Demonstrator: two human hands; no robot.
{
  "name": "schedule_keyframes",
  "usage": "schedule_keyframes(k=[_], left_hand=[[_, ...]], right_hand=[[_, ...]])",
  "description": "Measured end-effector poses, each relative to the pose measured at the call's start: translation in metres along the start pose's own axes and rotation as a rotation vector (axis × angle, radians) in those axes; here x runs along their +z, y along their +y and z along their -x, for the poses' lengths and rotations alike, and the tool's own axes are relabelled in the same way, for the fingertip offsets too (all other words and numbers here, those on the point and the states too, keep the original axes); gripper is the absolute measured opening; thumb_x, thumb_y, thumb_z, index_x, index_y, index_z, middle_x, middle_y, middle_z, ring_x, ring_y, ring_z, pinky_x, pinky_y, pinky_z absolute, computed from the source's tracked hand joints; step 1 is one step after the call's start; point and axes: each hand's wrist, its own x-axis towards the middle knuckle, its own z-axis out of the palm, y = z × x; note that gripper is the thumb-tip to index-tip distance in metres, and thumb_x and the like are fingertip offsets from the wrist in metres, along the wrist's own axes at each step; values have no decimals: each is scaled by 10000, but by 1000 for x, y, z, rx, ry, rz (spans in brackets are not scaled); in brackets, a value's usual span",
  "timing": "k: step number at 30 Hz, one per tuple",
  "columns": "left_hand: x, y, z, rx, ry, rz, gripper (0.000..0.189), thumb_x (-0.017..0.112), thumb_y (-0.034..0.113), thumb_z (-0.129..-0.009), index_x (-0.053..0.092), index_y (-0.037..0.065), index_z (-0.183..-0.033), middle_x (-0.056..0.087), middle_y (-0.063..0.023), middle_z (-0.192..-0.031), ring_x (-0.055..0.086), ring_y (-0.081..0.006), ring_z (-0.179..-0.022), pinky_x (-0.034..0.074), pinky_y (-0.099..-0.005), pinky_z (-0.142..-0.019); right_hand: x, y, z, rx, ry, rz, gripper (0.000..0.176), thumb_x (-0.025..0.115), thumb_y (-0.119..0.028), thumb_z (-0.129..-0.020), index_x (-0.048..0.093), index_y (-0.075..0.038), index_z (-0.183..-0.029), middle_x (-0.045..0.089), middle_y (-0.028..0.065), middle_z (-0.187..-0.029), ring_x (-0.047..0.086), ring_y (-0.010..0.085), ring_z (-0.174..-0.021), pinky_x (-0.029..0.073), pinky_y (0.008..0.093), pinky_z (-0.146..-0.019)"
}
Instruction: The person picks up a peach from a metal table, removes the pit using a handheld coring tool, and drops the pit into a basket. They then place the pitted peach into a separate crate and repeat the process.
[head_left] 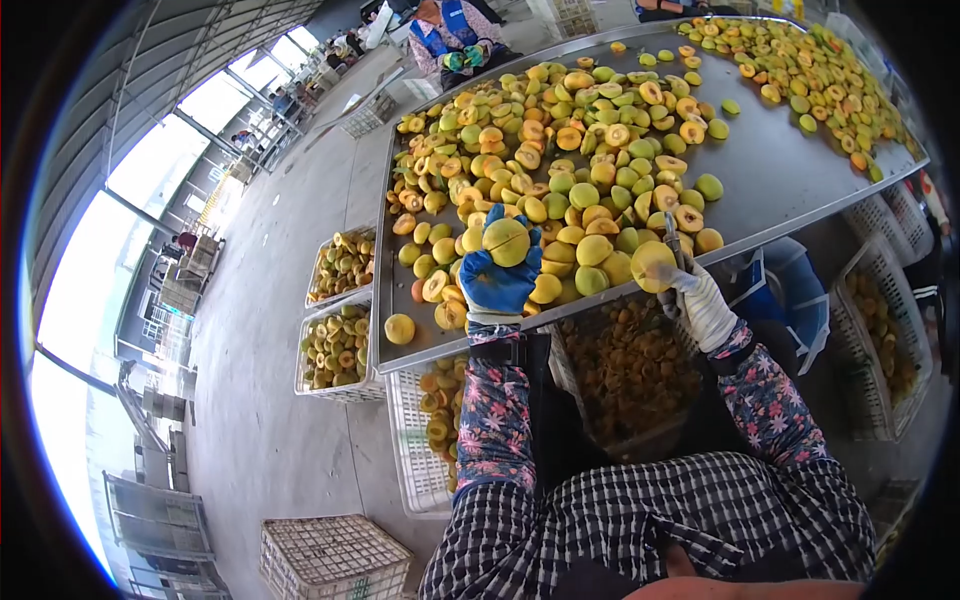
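Left hand (497,282) clasps one peach (507,243); right hand (703,305) grips one knife (672,243) by a second peach (650,266); peach halves (560,140) crowd the worktop (780,170), two crates (340,345) alongside.

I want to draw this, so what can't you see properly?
Head view only.
Tool in right hand: too thin to identify.
Fruit in left hand: underside covered by that hand.
Crate under table: contents shadowed, blurred.
Person in blue vest: cut by top edge.
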Motion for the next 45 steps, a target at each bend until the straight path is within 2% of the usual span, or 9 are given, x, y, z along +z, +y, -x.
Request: schedule_keyframes(k=[12, 16, 24, 28, 31, 34, 40, 42, 45], left_hand=[[0, -18, 6, -22, -44, 32, 693, 613, 114, -755, 410, 50, -1415, 533, -189, -1318, 444, -419, -1286, 326, -572, -1114], [-5, -34, 1, -65, 44, -51, 610, 572, 54, -791, 430, 45, -1384, 548, -179, -1278, 494, -396, -1238, 368, -554, -1096], [6, -78, 9, -47, 106, -205, 634, 533, -39, -809, 389, 75, -1415, 509, -166, -1306, 500, -368, -1233, 384, -536, -1092], [18, -102, 13, -30, 21, -355, 654, 539, -64, -848, 363, 119, -1450, 486, -115, -1351, 515, -262, -1225, 443, -367, -1026], [11, -114, 9, 163, -181, -1015, 655, 538, -75, -860, 335, 92, -1461, 440, -119, -1407, 487, -240, -1265, 435, -361, -1039], [20, -125, 11, -87, -61, -548, 664, 542, -69, -870, 312, 80, -1475, 419, -123, -1432, 461, -242, -1295, 406, -370, -1070], [34, -116, 11, -265, -70, -824, 555, 487, 7, -953, 301, 71, -1472, 451, -123, -1386, 466, -254, -1279, 430, -375, -1049], [4, -116, 9, 2, -276, -1425, 439, 440, 60, -992, 358, 49, -1423, 472, -137, -1344, 495, -264, -1231, 442, -357, -1025], [-9, -126, 11, 74, -178, -1393, 350, 458, 122, -1009, 435, 19, -1343, 530, -117, -1265, 540, -202, -1145, 455, -311, -980]], right_hand=[[-12, 6, -25, -153, 69, 91, 409, 753, -260, -813, 603, -86, -1151, 622, -43, -867, 526, 40, -603, 382, 180, -505], [-24, 16, -55, -220, 194, 232, 515, 763, -121, -793, 525, -11, -1237, 628, 54, -1036, 582, 155, -976, 449, 280, -886], [-36, 42, -78, -389, 184, 310, 538, 721, -133, -821, 489, -24, -1294, 588, 40, -1067, 544, 131, -890, 452, 270, -808], [12, 17, -25, -195, -76, 37, 440, 700, -295, -872, 546, -49, -1203, 583, -9, -936, 527, 58, -770, 427, 212, -648], [11, 29, -25, 57, -183, -51, 464, 668, -486, -874, 572, -122, -1146, 637, -39, -847, 572, 71, -583, 424, 213, -521], [3, 27, -24, 138, -194, -137, 445, 654, -492, -881, 575, -142, -1143, 632, -56, -836, 571, 59, -588, 413, 198, -525], [8, 14, -21, -103, -106, -147, 591, 787, -236, -802, 492, -46, -1278, 631, 31, -1067, 615, 128, -948, 488, 243, -812], [5, 31, -34, -206, -101, -45, 703, 834, -146, -738, 446, 2, -1305, 591, 61, -1153, 548, 152, -1079, 436, 265, -948], [6, 40, -37, -248, -55, 447, 674, 846, -128, -730, 461, -2, -1269, 575, 46, -1168, 519, 128, -1068, 439, 260, -928]])
